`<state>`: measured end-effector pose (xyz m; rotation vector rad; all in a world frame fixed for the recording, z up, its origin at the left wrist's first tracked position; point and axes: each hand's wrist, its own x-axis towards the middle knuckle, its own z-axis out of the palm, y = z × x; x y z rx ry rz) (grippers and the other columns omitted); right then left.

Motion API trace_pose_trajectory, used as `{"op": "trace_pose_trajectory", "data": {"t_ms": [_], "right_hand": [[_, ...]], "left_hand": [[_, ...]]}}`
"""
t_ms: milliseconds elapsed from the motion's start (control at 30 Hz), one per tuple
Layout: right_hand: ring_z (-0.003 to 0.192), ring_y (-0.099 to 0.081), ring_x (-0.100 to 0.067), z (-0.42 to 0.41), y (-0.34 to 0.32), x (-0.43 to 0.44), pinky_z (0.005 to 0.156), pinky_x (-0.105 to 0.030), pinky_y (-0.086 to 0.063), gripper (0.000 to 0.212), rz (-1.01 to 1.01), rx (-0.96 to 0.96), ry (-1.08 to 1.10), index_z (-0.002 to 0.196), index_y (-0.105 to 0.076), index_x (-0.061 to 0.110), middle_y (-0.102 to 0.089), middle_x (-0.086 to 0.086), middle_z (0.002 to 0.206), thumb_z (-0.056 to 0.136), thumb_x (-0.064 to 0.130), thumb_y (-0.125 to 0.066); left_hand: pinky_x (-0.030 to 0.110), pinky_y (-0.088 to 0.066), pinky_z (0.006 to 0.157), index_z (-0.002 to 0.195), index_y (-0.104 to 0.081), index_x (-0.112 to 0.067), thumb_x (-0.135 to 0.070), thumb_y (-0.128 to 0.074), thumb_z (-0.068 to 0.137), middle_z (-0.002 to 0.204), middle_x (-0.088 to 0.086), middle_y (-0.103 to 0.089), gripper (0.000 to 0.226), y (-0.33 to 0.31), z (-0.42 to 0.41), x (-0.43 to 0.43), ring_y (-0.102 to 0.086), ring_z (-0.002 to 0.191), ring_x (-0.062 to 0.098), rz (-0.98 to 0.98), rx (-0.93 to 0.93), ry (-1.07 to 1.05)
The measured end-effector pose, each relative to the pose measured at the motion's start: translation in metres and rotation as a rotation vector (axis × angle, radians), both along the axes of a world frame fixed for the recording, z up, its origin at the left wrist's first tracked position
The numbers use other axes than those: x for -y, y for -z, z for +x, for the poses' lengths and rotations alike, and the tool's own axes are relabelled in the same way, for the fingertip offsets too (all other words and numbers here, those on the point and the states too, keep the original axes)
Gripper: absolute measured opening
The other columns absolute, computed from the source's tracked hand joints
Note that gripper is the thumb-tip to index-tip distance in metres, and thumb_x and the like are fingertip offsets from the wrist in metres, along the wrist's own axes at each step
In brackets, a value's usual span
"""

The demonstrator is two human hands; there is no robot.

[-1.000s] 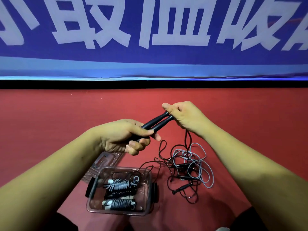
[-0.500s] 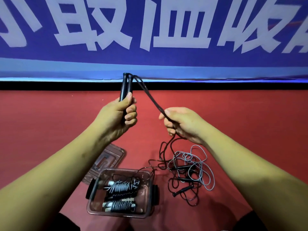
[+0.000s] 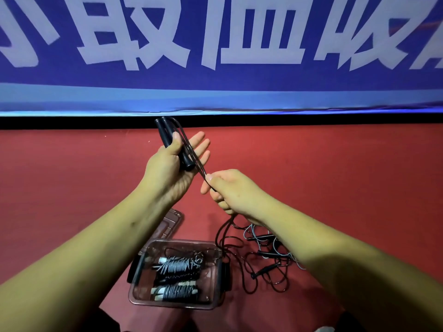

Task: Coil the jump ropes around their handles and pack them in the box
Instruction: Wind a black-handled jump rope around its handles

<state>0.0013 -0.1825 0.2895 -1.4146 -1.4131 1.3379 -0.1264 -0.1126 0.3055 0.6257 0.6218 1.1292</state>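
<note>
Two grey-wound coiled bundles (image 3: pixel 178 264) for sure inside the clear box (image 3: pixel 179 241), white handle ends at the left. Plus something darker wedged between them, can't tell whether a third rope or not. Box down low on the red surface (image 3: pixel 335 188), close to the body. One lid (image 3: pixel 171 221) just behind it, half hidden under the left forearm.

Left hand (image 3: pixel 167 168) up high, palm toward the camera. Four fingers straight and fanned out, thumb clamping two black handles (image 3: pixel 165 134) side by side against the palm. Handles tilted, top ends up by the lower edge of the blue banner (image 3: pixel 215 80).

Black rope (image 3: pixel 194 159) off the top of those handles, doubled, down across the open fingers to the right hand (image 3: pixel 230 188). Right hand lower and to the right, thumb and forefinger pinching both strands, other fingers curled under. Rest of that rope down from under the fist to the surface.

One loose tangle (image 3: pixel 266 257) just right of the box, black and grey cord mixed, with a couple of black handles in the mess. No way to count the ropes in there properly.
</note>
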Motion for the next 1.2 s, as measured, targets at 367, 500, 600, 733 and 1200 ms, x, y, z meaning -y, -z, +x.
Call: {"op": "trace_pose_trajectory", "data": {"t_ms": [367,500,600,733,1200], "right_hand": [[0.041,-0.034,-0.012,0.004,-0.004,0.006,0.044,-0.021,-0.029,0.038,-0.065,0.069,-0.095,0.090,-0.062,0.004,-0.042,-0.002,0.057,0.105,0.028,-0.036],[0.053,-0.060,-0.014,0.014,-0.009,0.009,0.058,-0.019,-0.047,0.028,-0.013,0.357,-0.258,0.090,-0.063,0.008,-0.058,0.000,0.059,0.101,0.028,-0.047],[0.055,-0.063,-0.013,0.019,-0.016,0.007,0.060,-0.025,-0.052,0.010,0.016,0.378,-0.258,0.093,-0.061,0.009,-0.060,0.000,0.063,0.097,0.013,-0.053],[0.043,-0.052,-0.007,0.031,-0.029,0.006,0.050,-0.022,-0.043,0.013,0.077,0.502,-0.245,0.088,-0.065,0.013,-0.053,0.003,0.057,0.096,0.018,-0.057],[0.063,-0.052,-0.002,0.079,-0.043,-0.006,0.055,-0.010,-0.035,0.011,0.347,0.742,-0.062,0.085,-0.074,0.018,-0.063,0.008,0.071,0.088,0.028,-0.070]], "left_hand": [[0.037,-0.055,0.075,0.094,-0.050,-0.022,-0.055,-0.038,0.099,0.074,-0.001,-0.064,0.036,-0.001,0.005,0.005,-0.071,0.078,0.023,-0.064,0.012,0.133],[0.017,-0.027,0.043,0.084,-0.046,-0.021,-0.051,-0.040,0.101,0.051,-0.007,-0.025,0.036,-0.007,-0.004,-0.016,-0.025,0.041,0.007,-0.041,-0.049,-0.029],[0.015,-0.023,0.043,0.081,-0.044,-0.020,-0.046,-0.041,0.103,0.050,-0.006,-0.020,0.034,0.000,-0.018,-0.039,-0.020,0.038,0.007,-0.073,-0.148,-0.179],[0.016,-0.027,0.043,0.085,-0.042,-0.018,-0.038,-0.043,0.105,0.047,-0.005,-0.025,0.028,0.009,-0.042,-0.061,-0.021,0.035,0.009,-0.066,-0.349,-0.347],[0.031,-0.035,0.057,0.122,-0.060,-0.007,-0.029,-0.052,0.101,0.095,0.023,-0.065,0.032,0.034,-0.025,-0.034,-0.065,0.088,0.041,0.521,-1.849,0.360]]}}
